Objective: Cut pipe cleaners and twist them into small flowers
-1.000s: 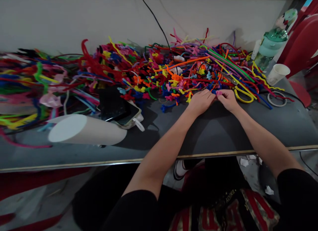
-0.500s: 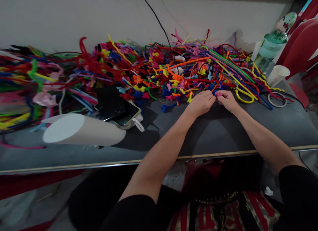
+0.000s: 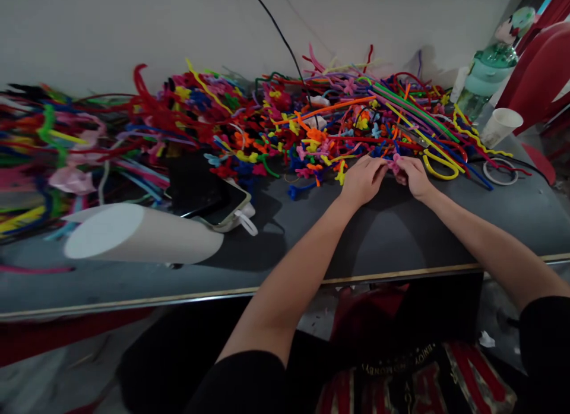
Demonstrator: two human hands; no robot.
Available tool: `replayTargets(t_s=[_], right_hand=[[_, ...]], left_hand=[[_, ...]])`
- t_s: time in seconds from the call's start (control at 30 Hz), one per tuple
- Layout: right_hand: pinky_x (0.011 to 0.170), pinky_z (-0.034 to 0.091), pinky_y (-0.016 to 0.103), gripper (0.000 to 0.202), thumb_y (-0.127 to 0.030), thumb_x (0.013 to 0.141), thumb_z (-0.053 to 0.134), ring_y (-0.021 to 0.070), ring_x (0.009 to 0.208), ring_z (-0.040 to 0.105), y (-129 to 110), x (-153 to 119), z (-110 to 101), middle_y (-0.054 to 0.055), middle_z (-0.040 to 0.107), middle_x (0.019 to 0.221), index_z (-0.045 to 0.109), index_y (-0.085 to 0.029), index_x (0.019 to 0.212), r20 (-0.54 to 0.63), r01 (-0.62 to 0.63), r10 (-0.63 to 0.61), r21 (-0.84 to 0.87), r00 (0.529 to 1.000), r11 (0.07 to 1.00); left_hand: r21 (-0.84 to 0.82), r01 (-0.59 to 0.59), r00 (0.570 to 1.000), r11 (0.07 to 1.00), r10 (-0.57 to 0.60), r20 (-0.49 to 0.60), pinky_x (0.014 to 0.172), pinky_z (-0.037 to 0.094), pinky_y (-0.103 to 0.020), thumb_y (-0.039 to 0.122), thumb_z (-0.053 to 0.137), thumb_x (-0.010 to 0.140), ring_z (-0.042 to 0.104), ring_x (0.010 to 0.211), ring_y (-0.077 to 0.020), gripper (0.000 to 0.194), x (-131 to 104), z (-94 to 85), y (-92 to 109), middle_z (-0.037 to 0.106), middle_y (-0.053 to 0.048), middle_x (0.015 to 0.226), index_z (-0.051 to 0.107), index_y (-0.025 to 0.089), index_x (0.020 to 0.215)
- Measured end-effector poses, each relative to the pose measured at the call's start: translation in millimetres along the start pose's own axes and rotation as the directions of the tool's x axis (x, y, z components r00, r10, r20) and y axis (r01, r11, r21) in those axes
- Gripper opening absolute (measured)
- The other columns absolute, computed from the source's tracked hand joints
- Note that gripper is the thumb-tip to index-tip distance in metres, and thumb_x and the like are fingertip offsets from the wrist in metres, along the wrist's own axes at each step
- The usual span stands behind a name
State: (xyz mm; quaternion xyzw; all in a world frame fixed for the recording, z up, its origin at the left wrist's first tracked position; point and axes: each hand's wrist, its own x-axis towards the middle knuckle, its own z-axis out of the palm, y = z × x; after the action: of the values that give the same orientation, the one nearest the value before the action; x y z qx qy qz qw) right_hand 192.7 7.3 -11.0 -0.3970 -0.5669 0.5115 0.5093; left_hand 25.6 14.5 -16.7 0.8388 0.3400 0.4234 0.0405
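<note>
Between my two hands is a small pink pipe-cleaner piece (image 3: 394, 163), bent into loops like a flower. My left hand (image 3: 364, 177) pinches it from the left side. From the right, the fingers of my right hand (image 3: 412, 175) are closed on its other edge. Both hands are just above the dark table (image 3: 383, 230), at the front of a heap of colourful pipe cleaners (image 3: 325, 147). Many in the heap are twisted into small flower shapes, while straight ones lie on top. A blue twisted piece (image 3: 300, 190) rests left of my left hand.
On the left lie a white cylinder (image 3: 178, 239) and a phone (image 3: 231, 206) beside a dark flat device (image 3: 196, 185). At the right stand a paper cup (image 3: 502, 128) and a green-lidded bottle (image 3: 487, 75), near a white ring (image 3: 501, 171). A black cable (image 3: 280, 31) hangs behind the heap.
The pink piece shows more between my fingertips, which have come slightly apart. My hands have shifted a little to the right in view, and the camera has turned slightly.
</note>
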Motion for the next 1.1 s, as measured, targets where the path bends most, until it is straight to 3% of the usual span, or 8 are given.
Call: replayTargets(t_s=[0.1,0.2,0.3,0.5,0.73,0.93,1.1], right_hand=[[0.037,0.022,0.021,0.051,-0.067,0.080,0.058,0.0049,0.041,0.032,1,0,2,-0.006,0.038,0.052,0.048,-0.020,0.067,-0.014,-0.011,0.011,0.008,1.000,1.000],[0.036,0.024,0.020,0.055,-0.074,0.074,0.060,0.0053,0.042,0.035,0,0,4,-0.006,0.042,0.054,0.048,-0.020,0.071,-0.040,-0.013,0.013,0.000,0.999,1.000],[0.039,0.029,0.021,0.051,-0.070,0.079,0.059,0.0056,0.043,0.039,-1,-2,5,-0.005,0.046,0.053,0.054,-0.019,0.074,-0.047,0.030,-0.035,-0.099,0.998,0.995],[0.043,0.032,0.022,0.049,-0.065,0.083,0.057,0.0060,0.042,0.042,-2,-7,3,-0.003,0.055,0.057,0.062,-0.016,0.079,-0.025,0.080,-0.089,-0.245,0.996,0.966],[0.052,0.034,0.024,0.044,-0.054,0.090,0.051,0.0090,0.050,0.046,-11,-11,5,0.000,0.058,0.056,0.060,-0.017,0.068,-0.003,0.141,-0.177,-0.590,0.984,0.795],[0.054,0.035,0.026,0.050,-0.055,0.094,0.043,0.0118,0.053,0.050,-13,-13,5,0.002,0.058,0.056,0.060,-0.017,0.065,-0.001,0.115,-0.137,-0.538,0.991,0.835],[0.056,0.034,0.025,0.025,-0.039,0.087,0.055,0.0112,0.054,0.048,-14,-11,5,0.000,0.060,0.061,0.062,-0.018,0.074,-0.083,0.095,-0.176,-0.587,0.981,0.804]], left_hand=[[-0.180,0.055,0.998,0.982,-0.059,-0.019,0.086,0.049,-0.031,0.038,0.041,0.101,0.064,0.092,-0.0174,0.033,2,4.1,0,0.072,-0.009,0.099,0.066,0.017,0.102],[-0.308,0.167,0.980,0.936,-0.191,-0.048,0.084,0.050,-0.030,0.041,0.047,0.098,0.065,0.090,-0.0167,0.032,4,5.8,2,0.072,-0.008,0.099,0.068,0.017,0.098],[-0.357,0.272,0.951,0.894,-0.306,-0.042,0.070,0.049,-0.026,0.042,0.053,0.095,0.064,0.077,-0.0147,0.030,5,4.6,4,0.072,-0.006,0.088,0.070,0.017,0.092],[-0.417,0.336,0.925,0.845,-0.380,-0.023,0.059,0.044,-0.023,0.033,0.059,0.091,0.059,0.065,-0.0112,0.019,7,2.0,6,0.072,-0.003,0.080,0.070,0.018,0.088],[-0.294,0.341,0.919,0.893,-0.383,-0.097,0.066,0.047,-0.026,0.032,0.063,0.088,0.060,0.070,-0.0135,0.017,5,1.6,8,0.071,-0.003,0.076,0.069,0.018,0.081],[-0.183,0.255,0.951,0.949,-0.281,-0.130,0.073,0.048,-0.029,0.032,0.057,0.092,0.060,0.073,-0.0152,0.019,5,0.6,11,0.070,-0.003,0.078,0.069,0.018,0.085],[-0.114,0.193,0.968,0.975,-0.208,-0.140,0.079,0.049,-0.032,0.032,0.054,0.094,0.063,0.083,-0.0174,0.020,5,1.6,9,0.072,-0.005,0.086,0.069,0.019,0.088]])
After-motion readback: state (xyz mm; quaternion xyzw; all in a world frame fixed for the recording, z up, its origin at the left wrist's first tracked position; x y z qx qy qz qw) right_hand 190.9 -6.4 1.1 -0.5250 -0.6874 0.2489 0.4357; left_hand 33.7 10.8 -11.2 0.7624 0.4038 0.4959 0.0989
